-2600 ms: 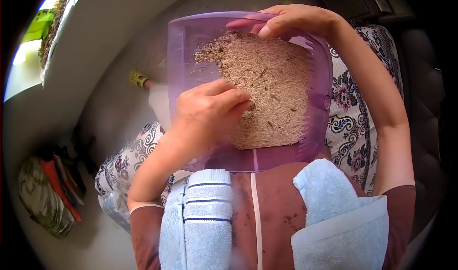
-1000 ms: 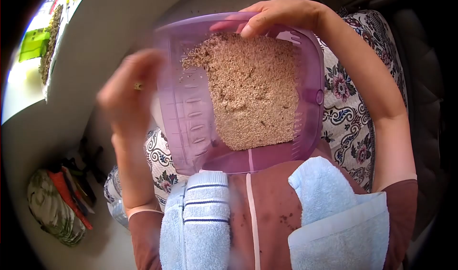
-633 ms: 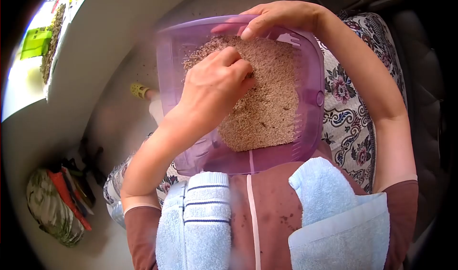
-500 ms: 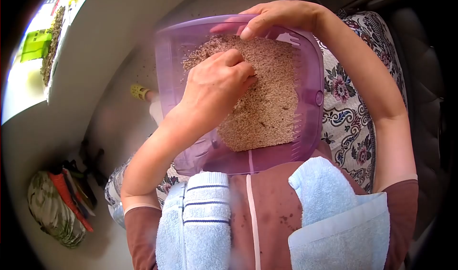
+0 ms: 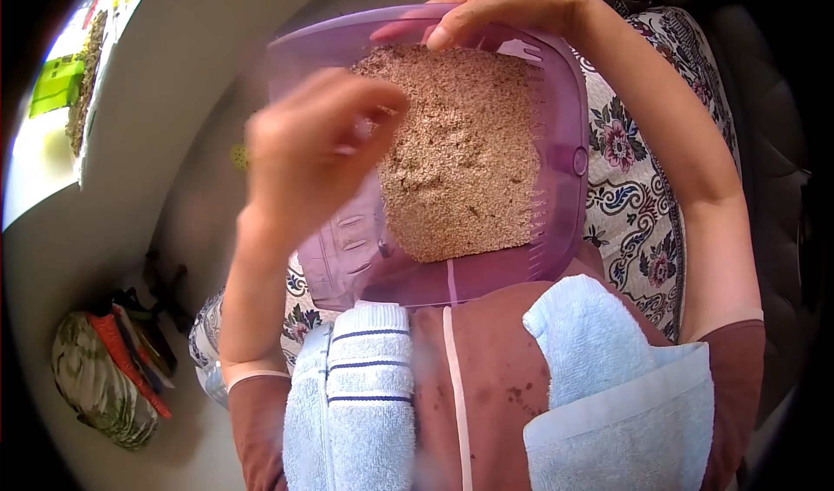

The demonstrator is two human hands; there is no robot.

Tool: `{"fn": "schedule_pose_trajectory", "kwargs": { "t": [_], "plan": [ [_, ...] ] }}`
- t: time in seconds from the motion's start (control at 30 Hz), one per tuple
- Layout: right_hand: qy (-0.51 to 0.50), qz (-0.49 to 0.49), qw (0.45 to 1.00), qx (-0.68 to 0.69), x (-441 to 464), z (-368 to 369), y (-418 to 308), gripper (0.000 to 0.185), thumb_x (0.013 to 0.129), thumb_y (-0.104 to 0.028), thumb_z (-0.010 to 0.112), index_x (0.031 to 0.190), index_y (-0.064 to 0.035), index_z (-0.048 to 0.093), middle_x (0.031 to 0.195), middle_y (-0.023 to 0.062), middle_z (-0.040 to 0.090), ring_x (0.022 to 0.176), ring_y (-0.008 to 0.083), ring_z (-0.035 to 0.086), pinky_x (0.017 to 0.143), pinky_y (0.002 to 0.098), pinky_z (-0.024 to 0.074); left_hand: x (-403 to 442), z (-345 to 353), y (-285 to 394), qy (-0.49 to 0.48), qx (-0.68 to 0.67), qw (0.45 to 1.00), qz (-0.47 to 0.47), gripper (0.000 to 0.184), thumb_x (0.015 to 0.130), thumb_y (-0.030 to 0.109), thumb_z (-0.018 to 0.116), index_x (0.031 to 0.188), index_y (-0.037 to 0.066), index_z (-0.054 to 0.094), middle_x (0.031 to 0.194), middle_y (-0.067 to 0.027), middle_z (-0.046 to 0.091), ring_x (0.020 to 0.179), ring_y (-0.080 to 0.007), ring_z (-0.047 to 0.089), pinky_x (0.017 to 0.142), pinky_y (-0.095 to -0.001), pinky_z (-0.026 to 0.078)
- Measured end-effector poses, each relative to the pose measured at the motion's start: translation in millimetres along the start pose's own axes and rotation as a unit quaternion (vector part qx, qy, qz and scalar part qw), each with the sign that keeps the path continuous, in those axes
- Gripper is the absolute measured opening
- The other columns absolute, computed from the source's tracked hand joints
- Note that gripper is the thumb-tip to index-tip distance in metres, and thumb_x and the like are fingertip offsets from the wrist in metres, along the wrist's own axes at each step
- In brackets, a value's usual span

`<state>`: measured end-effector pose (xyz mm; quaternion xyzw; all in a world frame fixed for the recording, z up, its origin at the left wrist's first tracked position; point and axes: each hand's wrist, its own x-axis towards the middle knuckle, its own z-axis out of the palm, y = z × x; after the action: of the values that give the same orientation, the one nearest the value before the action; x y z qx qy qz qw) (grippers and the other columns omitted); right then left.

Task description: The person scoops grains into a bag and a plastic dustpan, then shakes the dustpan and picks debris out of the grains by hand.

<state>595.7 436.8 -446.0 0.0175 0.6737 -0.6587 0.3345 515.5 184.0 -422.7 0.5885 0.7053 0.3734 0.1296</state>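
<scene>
A purple see-through plastic tray (image 5: 565, 217) with slotted sides rests against my body. A layer of small tan grains (image 5: 469, 161), specked with dark bits, covers much of its floor. My right hand (image 5: 499, 9) grips the far rim, thumb inside and fingers outside. Blurred by motion, my left hand (image 5: 321, 135) is curled above the tray's left side, apart from the grains. Its thumb and fingers are drawn together; anything between them is too small or smeared to make out.
A light blue towel (image 5: 369, 378) and another blue towel (image 5: 617, 413) hang over my brown top. Flowered fabric (image 5: 621, 144) covers the seat. At lower left lies a green-and-white bundle (image 5: 95, 378) with a red strip. A ledge (image 5: 61, 100) at upper left holds a green packet.
My left hand has lifted out of the grains and moved left, uncovering small hollows in them. The tray, with my right hand on its rim, sits slightly higher and further left in view.
</scene>
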Motion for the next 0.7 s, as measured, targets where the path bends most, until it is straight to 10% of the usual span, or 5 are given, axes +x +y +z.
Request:
{"fn": "schedule_pose_trajectory", "kwargs": {
  "t": [0.17, 0.3, 0.7],
  "plan": [
    [0.007, 0.001, 1.000, -0.009, -1.4, -1.0, 2.0, 0.070, 0.086, -0.043, 0.064, 0.147, -0.0184, 0.039, 0.141, 0.0018, 0.048, 0.115, 0.0139, 0.049, 0.091, 0.0281, 0.0411, -20.4, -61.1, -46.1, 0.236, 0.520, 0.818, -0.070, 0.034, 0.085, 0.014, 0.071, 0.118, 0.016, 0.065, 0.098, -0.0039, 0.067, 0.073, -0.0148, 0.063, 0.063, -0.0266, 0.053],
    [-0.009, -0.007, 1.000, -0.003, 5.0, 0.0, 0.6, 0.071, 0.086, -0.043, 0.064, 0.147, -0.0169, 0.038, 0.141, 0.0017, 0.048, 0.115, 0.0136, 0.049, 0.092, 0.0275, 0.0403, -26.1, 2.0, 5.3, -0.103, 0.046, 0.985, 0.135, 0.023, 0.078, 0.008, 0.069, 0.100, 0.010, 0.069, 0.098, -0.0048, 0.062, 0.076, -0.0187, 0.062, 0.065, -0.0289, 0.054],
    [0.004, -0.014, 1.000, 0.006, -2.5, 2.2, 2.3, 0.071, 0.086, -0.041, 0.063, 0.147, -0.0154, 0.038, 0.143, 0.0005, 0.047, 0.113, 0.0125, 0.049, 0.087, 0.0264, 0.0413, -21.6, 51.2, 20.7, -0.232, 0.059, 0.955, 0.176, 0.014, 0.073, 0.005, 0.065, 0.087, 0.007, 0.066, 0.087, -0.0048, 0.060, 0.076, -0.0214, 0.063, 0.060, -0.0320, 0.053]
  ]
}}
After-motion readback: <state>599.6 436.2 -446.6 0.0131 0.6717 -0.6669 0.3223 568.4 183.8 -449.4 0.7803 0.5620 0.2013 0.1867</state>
